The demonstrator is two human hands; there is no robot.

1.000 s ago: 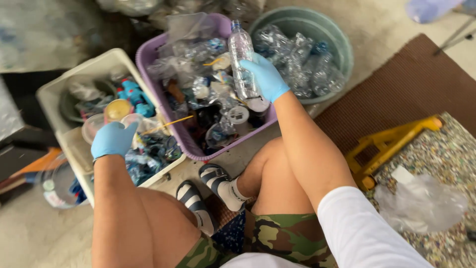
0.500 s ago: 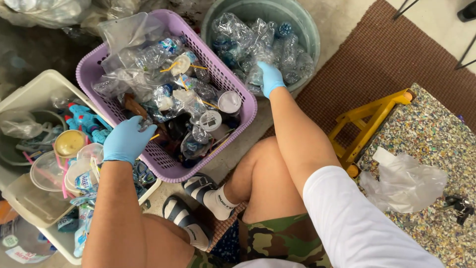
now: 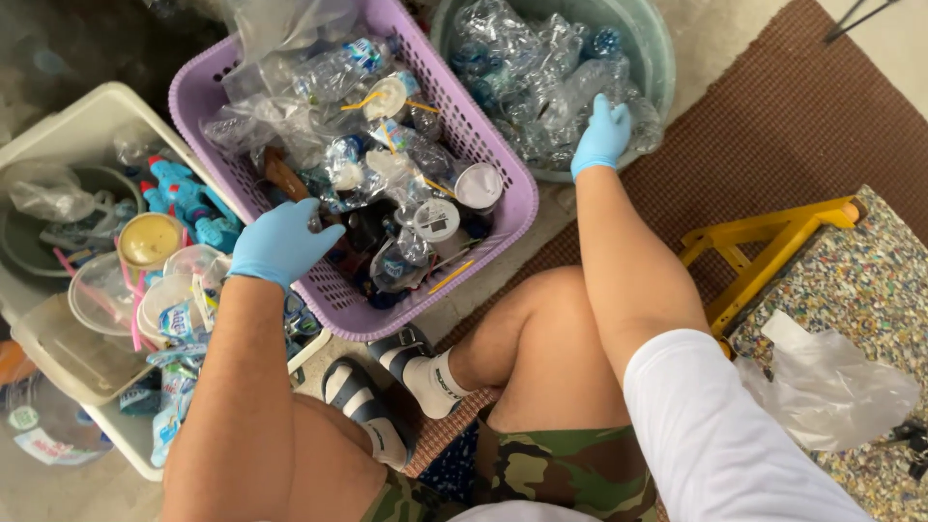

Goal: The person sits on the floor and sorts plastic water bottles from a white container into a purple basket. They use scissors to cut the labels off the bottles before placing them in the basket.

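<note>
Floor [image 3: 503, 290]: a narrow bare strip at frame centre between the purple basket [image 3: 503, 208], the green tub [image 3: 657, 48] and the brown mat [image 3: 793, 126]; basket and tub rims stand just beside each other, with little room between.

Left hand [image 3: 280, 242], blue glove: centre left, palm down, fingers spread and released, resting on the basket's lower left rim, reaching in.

Right hand [image 3: 602, 135], blue glove: upper centre right, arm stretched, fingers curled down onto the crushed clear bottles [image 3: 541, 77] in the tub; whether it grips one cannot be told.

Purple basket: upper centre; plastic bottles, lidded cups [image 3: 440, 217], straws, clear bags.

Green tub: top, right of centre; crushed clear bottles only.

White bin [image 3: 87, 116]: left edge, touching the basket; cups, a bowl, blue plastic pieces.

Yellow stool [image 3: 764, 242]: right, on the mat.
</note>
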